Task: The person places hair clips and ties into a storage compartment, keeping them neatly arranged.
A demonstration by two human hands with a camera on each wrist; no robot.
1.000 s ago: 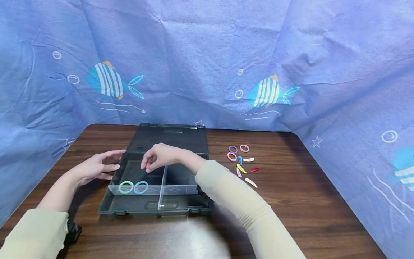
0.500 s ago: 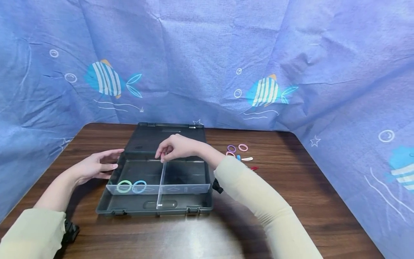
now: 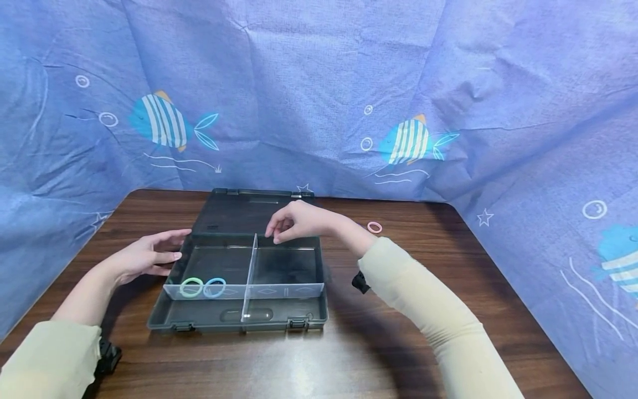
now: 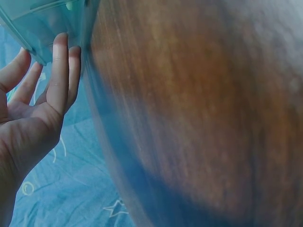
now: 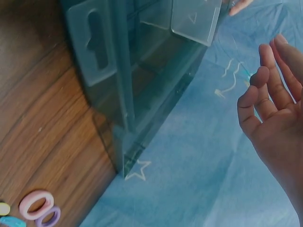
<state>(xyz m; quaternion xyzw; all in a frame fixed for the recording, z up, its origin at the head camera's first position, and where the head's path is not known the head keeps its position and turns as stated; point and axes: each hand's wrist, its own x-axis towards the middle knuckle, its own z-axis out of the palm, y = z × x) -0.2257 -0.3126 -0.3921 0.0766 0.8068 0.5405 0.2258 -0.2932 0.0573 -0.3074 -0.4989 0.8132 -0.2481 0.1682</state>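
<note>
A dark see-through plastic case lies with its lid folded back, its base split by clear dividers. In its left compartment a green hair tie and a blue hair tie stand side by side against the long divider. My left hand touches the case's left side with relaxed, spread fingers. Above the case's back right edge hovers my right hand, its fingers loosely bent and nothing visible between them. The right wrist view also shows that hand apart from the case.
Right of the case, a pink hair tie lies on the wooden table. The right wrist view shows another pink hair tie, a purple one and parts of blue and yellow clips. A blue fish-print cloth hangs behind.
My right hand has moved right, from over the left compartment to the back right of the case. Its forearm now hides most of the loose clips and ties. The left hand stays put.
</note>
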